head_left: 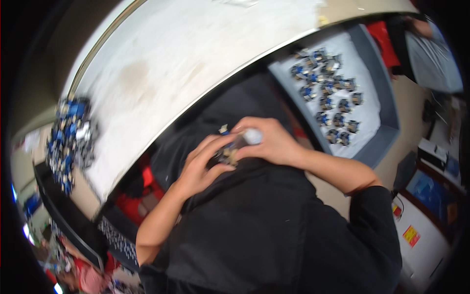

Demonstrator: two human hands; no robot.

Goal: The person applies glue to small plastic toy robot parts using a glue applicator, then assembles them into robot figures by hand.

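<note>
Above my lap, my left hand (203, 164) and my right hand (274, 142) come together, with fingers closed round a small dark and brass-coloured mechanical part (226, 156). A bit of blue and a pale tab show at its top edge; the fingers and blur hide much of it. At my right fingers is a whitish round thing (253, 136), too smeared to name. Similar blue, black and beige parts (327, 88) lie spread on a white sheet in a grey tray (388, 142) to my right.
A worn white table (161, 73) curves across in front. On its left end, a heap of blue, black and silvery parts (71, 139) is piled up. Below that stands a dark bin (117, 237) of small pieces. Another person's grey clothing (433, 59) shows at far right.
</note>
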